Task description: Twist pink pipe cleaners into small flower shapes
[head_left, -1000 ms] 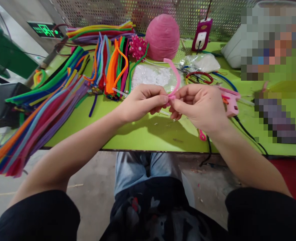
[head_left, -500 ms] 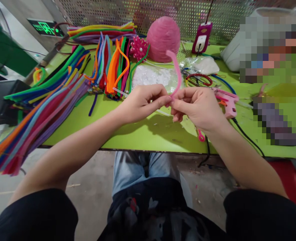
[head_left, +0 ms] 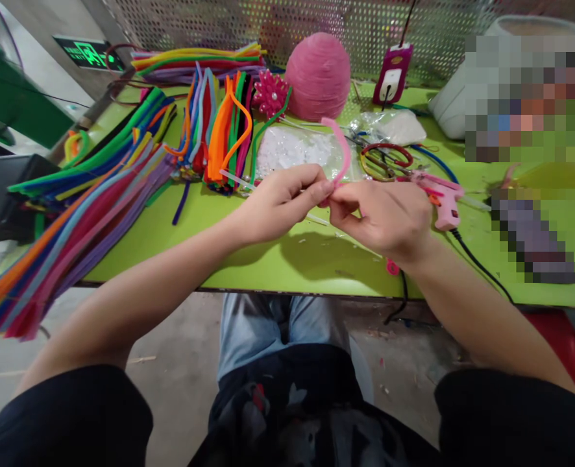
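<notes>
Pink, fuzzy, bendable stem [head_left: 343, 152]: located between my two hands, above the light green tabletop [head_left: 287, 269]. Its free end curves up and away from my fingertips; its lower end forms a small pink bunch, partly hidden by my fingers. Left hand [head_left: 285, 198]: narrow, thumb and index finger pinched on the base of the stem. Right hand [head_left: 389, 214]: narrow, fingers curled, thumb and index finger closed on the same base, close to my left fingertips.

Beyond both hands lies a clear plastic bag of white pieces [head_left: 300, 152]. Behind the bag stands a ridged pink dome [head_left: 317, 76], with a magenta, many-petalled flower with a white bead centre [head_left: 271, 94] to its left. Just beyond my right hand: scissors with red loop handles [head_left: 402, 154]. To the right of that hand: a light pink glue gun with an orange trigger [head_left: 446, 201]. Left of my left hand: an upright-looking bunch of orange fuzzy stems [head_left: 217, 143] and, further left, a long multicoloured bundle of fuzzy stems [head_left: 80, 240]
</notes>
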A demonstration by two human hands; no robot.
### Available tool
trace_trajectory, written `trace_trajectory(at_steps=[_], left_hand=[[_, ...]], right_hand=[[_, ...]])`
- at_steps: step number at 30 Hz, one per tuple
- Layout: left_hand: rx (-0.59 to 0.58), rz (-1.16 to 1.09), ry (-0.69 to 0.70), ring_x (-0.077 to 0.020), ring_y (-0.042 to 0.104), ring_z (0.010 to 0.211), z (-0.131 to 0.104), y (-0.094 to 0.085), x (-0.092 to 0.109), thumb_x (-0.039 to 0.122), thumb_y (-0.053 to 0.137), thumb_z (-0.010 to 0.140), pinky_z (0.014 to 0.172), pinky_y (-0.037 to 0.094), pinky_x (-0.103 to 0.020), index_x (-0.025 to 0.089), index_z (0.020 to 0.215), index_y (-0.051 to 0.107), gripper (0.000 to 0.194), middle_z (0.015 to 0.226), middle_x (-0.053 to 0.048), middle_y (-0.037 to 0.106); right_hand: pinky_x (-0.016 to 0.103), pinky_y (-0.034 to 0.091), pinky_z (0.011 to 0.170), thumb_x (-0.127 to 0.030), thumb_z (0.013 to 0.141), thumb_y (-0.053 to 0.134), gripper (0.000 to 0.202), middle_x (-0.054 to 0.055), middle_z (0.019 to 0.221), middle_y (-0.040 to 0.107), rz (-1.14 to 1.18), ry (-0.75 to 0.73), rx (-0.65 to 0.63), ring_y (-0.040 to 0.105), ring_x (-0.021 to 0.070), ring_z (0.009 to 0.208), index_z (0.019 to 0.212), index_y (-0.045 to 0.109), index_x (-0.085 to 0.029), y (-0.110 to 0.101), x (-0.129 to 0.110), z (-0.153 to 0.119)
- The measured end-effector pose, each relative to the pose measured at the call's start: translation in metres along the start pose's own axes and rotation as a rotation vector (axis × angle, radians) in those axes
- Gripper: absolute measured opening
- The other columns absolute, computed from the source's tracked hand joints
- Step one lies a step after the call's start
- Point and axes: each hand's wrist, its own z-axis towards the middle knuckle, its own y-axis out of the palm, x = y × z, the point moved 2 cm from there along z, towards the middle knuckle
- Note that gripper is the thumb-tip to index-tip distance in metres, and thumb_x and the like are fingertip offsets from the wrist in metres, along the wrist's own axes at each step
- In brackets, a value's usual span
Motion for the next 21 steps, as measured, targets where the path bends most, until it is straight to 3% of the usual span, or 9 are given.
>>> trace_trajectory(at_steps=[6,11,14,16,19,21], left_hand=[[-0.123,-0.457,-0.373,-0.0018,0.02,0.046,0.003,0.002,-0.007,0.034,0.067,0.103,0.039,0.014,-0.019,0.021,0.073,0.05,0.037,0.06,0.008,0.028],[-0.181,-0.535,-0.542,0.0004,0.014,0.045,0.006,-0.001,-0.014,0.037,0.074,0.101,0.037,0.01,-0.019,0.024,0.072,0.043,0.044,0.063,0.008,0.027],[-0.162,-0.467,-0.474,-0.0018,0.016,0.045,0.005,-0.001,-0.016,0.045,0.075,0.1,0.037,0.012,-0.022,0.024,0.072,0.045,0.046,0.062,0.008,0.028],[-0.075,-0.317,-0.342,-0.0047,0.026,0.047,0.003,-0.001,-0.013,0.05,0.071,0.102,0.041,0.021,-0.024,0.023,0.073,0.048,0.046,0.06,0.006,0.034],[0.083,-0.025,-0.109,-0.0096,0.042,0.056,-0.001,-0.002,-0.004,0.059,0.063,0.105,0.049,0.033,-0.026,0.023,0.077,0.05,0.048,0.061,0.003,0.045],[0.145,0.091,-0.006,-0.0117,0.046,0.061,-0.003,-0.002,0.002,0.062,0.059,0.107,0.054,0.036,-0.028,0.024,0.078,0.05,0.049,0.062,0.003,0.047]], right_hand=[[0.04,0.06,0.086,-0.036,0.108,0.057,0.027,0.007,0.099,0.083,0.001,-0.068,-0.187,0.073,0.0222,0.089,0.099,0.081,-0.029,0.008,0.012,0.013],[0.043,0.061,0.094,-0.03,0.102,0.064,0.017,0.005,0.094,0.08,0.134,0.012,-0.243,0.074,0.0235,0.094,0.091,0.077,-0.029,0.01,0.012,0.021],[0.045,0.058,0.096,-0.032,0.101,0.065,0.017,0.005,0.094,0.079,0.161,0.044,-0.21,0.074,0.024,0.095,0.09,0.078,-0.028,0.012,0.017,0.018],[0.042,0.057,0.093,-0.033,0.097,0.07,0.01,0.004,0.094,0.078,0.204,0.104,-0.094,0.073,0.0223,0.091,0.094,0.078,-0.027,0.011,0.019,0.013],[0.034,0.057,0.079,-0.032,0.099,0.069,0.009,0.001,0.087,0.074,0.477,0.267,0.051,0.069,0.0167,0.075,0.1,0.075,-0.025,0.009,0.016,0.007],[0.031,0.056,0.07,-0.034,0.104,0.066,0.012,0.0,0.083,0.071,0.728,0.362,0.041,0.068,0.0141,0.068,0.098,0.072,-0.025,0.008,0.009,0.006]])
